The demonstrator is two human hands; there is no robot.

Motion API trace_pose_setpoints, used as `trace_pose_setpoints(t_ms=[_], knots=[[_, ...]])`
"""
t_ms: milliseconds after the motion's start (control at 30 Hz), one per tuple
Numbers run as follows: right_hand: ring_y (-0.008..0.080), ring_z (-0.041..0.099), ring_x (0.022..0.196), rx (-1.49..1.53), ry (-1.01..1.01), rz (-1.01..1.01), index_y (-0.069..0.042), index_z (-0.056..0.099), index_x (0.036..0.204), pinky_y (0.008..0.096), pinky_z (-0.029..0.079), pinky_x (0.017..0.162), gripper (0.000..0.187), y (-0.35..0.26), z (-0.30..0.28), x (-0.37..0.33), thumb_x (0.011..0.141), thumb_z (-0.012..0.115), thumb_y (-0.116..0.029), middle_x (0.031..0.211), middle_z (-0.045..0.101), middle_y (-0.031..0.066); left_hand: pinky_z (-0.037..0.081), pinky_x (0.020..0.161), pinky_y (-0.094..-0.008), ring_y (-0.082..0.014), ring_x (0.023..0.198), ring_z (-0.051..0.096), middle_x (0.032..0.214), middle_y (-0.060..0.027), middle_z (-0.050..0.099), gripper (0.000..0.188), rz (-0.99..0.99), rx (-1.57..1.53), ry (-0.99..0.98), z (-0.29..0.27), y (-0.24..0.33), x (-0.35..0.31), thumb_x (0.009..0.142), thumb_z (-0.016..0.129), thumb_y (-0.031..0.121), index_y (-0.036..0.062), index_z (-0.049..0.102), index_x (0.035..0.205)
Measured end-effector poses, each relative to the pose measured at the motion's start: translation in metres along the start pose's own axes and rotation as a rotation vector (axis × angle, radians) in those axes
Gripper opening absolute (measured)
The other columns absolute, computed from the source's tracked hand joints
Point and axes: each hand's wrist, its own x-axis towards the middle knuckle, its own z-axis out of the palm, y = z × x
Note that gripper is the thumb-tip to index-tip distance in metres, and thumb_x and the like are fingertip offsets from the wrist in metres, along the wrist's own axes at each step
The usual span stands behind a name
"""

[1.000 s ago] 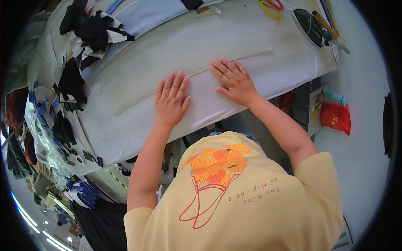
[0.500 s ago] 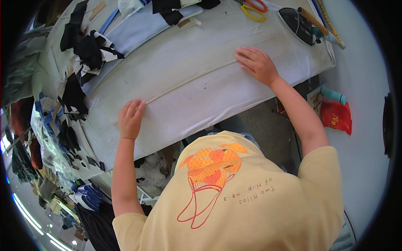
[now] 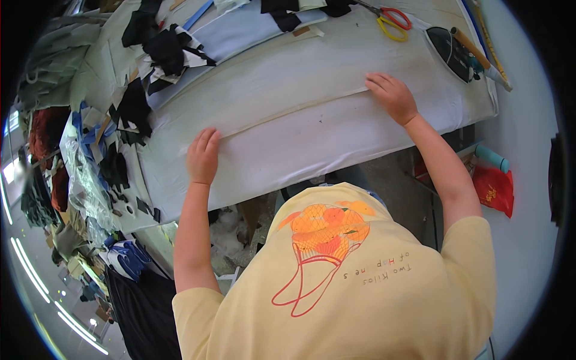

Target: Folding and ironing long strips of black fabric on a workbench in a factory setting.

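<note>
A whitish cloth covers the worktable, and a thin raised edge of it runs taut between my hands. At the left end of that edge, my left hand is closed on the cloth, fingers together and pointing away from me. Farther right, my right hand closes on the other end, its fingertips turned left. My thumbs are mostly hidden. A few small dark specks mark the cloth in front of the edge.
An iron stands at the far right beside red-and-yellow-handled scissors. Black fabric scraps lie at the far left, by a pale blue panel. Clear plastic hangs at the left. A red bag is below right.
My view has shifted, so the table and both hands appear farther right. The cloth edge between my hands now stands out as a wider strip, slightly lifted.
</note>
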Motion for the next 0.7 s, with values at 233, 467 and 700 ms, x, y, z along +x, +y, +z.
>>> trace_pose_setpoints(t_ms=[233,467,700], knots=[[0.0214,0.064,0.096,0.173,0.074,0.099,-0.009,0.066,0.094,0.0384,0.048,0.090,0.015,0.007,-0.015,0.013,0.079,0.063,-0.009,0.100,0.068,0.0038,0.049,0.087,-0.0393,-0.0238,0.102,0.063,0.105,-0.0031,0.067,0.017,-0.021,-0.024,0.111,-0.012,-0.020,-0.001,0.080,0.066,0.007,0.0105,0.067,0.096],[0.0198,0.063,0.087,0.290,0.019,0.179,-0.007,0.065,0.089,0.0374,0.050,0.087,0.006,0.019,-0.068,0.022,0.088,0.062,-0.012,0.087,0.067,0.0038,0.037,0.102,-0.0457,-0.0236,0.093,0.063,0.092,-0.0042,0.067,0.007,-0.167,-0.332,-0.069,-0.085,-0.023,0.016,0.083,0.065,0.009,0.0082,0.067,0.090],[0.0112,0.055,0.074,0.871,-0.524,0.758,-0.003,0.064,0.086,0.0275,0.046,0.070,0.019,0.032,-0.085,0.026,0.083,0.070,-0.021,0.076,0.062,0.0006,0.046,0.069,-0.0319,-0.0191,0.075,0.059,0.079,-0.0100,0.065,0.024,-0.508,-0.583,-0.589,-0.107,-0.051,0.017,0.084,0.069,0.024,0.0004,0.066,0.088]])
